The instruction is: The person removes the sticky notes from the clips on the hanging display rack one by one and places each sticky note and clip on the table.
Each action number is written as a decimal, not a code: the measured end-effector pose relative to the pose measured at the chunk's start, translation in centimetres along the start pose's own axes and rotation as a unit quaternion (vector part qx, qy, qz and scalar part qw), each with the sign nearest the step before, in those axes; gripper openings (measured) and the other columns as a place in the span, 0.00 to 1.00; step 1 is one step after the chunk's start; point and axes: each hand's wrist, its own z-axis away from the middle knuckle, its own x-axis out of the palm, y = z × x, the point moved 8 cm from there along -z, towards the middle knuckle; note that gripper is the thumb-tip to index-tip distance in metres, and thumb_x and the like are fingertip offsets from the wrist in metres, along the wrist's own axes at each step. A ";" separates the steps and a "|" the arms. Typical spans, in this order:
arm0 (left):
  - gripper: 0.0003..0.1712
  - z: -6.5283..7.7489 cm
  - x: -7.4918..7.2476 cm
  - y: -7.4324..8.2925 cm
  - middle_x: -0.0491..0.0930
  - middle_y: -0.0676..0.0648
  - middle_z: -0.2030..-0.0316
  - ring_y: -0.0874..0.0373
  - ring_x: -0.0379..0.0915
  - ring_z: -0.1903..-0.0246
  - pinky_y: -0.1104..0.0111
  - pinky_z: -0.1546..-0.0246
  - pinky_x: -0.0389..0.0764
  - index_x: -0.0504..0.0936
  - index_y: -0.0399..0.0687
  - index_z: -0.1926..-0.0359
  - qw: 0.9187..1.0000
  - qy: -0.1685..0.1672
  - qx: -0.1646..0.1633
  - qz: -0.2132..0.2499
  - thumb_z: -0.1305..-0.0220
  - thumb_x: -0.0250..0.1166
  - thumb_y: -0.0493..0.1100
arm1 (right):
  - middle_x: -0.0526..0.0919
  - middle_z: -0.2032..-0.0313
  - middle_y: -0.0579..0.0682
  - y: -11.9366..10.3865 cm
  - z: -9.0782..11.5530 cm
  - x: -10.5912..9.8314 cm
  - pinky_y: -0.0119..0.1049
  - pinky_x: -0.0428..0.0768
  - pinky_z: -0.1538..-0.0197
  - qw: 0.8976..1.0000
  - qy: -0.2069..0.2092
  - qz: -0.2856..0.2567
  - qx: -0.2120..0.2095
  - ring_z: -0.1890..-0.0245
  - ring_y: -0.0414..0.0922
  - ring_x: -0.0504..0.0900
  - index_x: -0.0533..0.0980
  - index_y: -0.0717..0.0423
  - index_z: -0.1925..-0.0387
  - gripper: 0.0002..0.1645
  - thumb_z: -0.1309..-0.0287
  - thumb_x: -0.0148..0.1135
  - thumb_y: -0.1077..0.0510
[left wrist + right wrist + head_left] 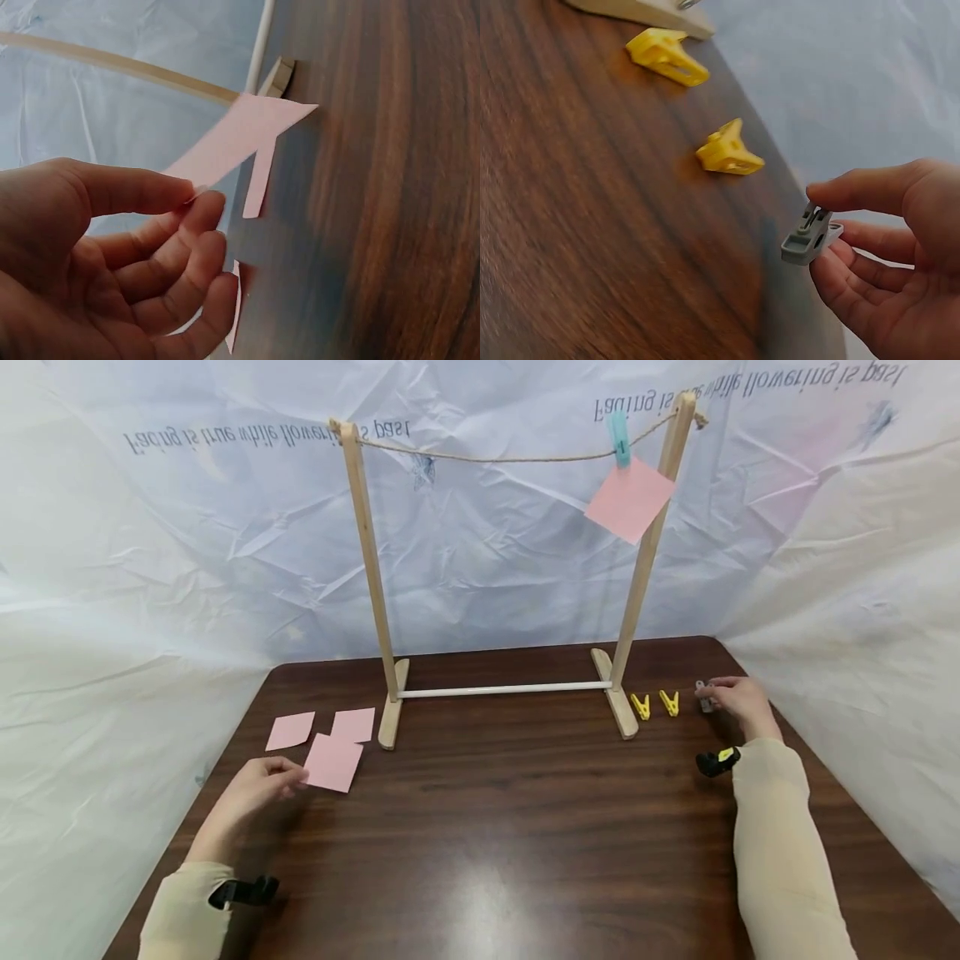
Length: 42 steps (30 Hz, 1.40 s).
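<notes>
My left hand (258, 789) pinches a square pink paper (333, 763) by one corner between thumb and forefinger. In the left wrist view that paper (225, 142) slants up over the table, overlapping another pink sheet (260, 176). Two more pink sheets lie just beyond, one at the left (291, 731) and one by the stand's foot (354, 724). At the far right, my right hand (738, 700) holds a grey clothespin (808, 238) between thumb and fingers. Two yellow clothespins (641, 707) (731, 150) lie on the table to its left.
A wooden stand (371, 560) with a white crossbar (502, 690) stands at the table's back. Between its posts runs a twine line (487, 460), where a blue clothespin (619, 439) holds a pink paper (630, 502) near the right post. Pale printed sheeting (487, 577) surrounds the brown table (525, 802).
</notes>
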 end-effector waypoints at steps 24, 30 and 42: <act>0.16 0.5 2.3 -0.7 0.78 0.48 0.81 0.57 0.71 0.80 0.66 0.79 0.75 0.81 0.36 0.77 0.992 -0.109 -0.011 -0.070 0.33 0.64 0.40 | 0.55 0.30 0.77 1.3 -0.8 1.4 0.66 0.64 0.35 0.998 -0.057 0.004 0.033 0.34 0.71 0.65 0.55 0.73 0.27 0.52 0.32 0.57 0.36; 0.18 0.4 2.3 0.2 0.78 0.48 0.80 0.55 0.72 0.78 0.64 0.78 0.76 0.80 0.37 0.78 0.988 -0.122 0.010 -0.095 0.31 0.64 0.43 | 0.58 0.29 0.72 2.2 -0.9 0.2 0.44 0.80 0.45 0.998 -0.039 -0.044 0.031 0.58 0.36 0.80 0.54 0.72 0.26 0.53 0.32 0.57 0.36; 0.17 -1.9 0.7 3.6 0.80 0.45 0.72 0.55 0.76 0.72 0.63 0.69 0.77 0.79 0.34 0.62 0.989 -0.049 0.087 -0.107 0.24 0.57 0.46 | 0.78 0.46 0.60 1.0 0.3 -2.6 0.31 0.80 0.57 0.999 -0.010 -0.030 -0.019 0.52 0.48 0.80 0.57 0.75 0.29 0.41 0.25 0.52 0.46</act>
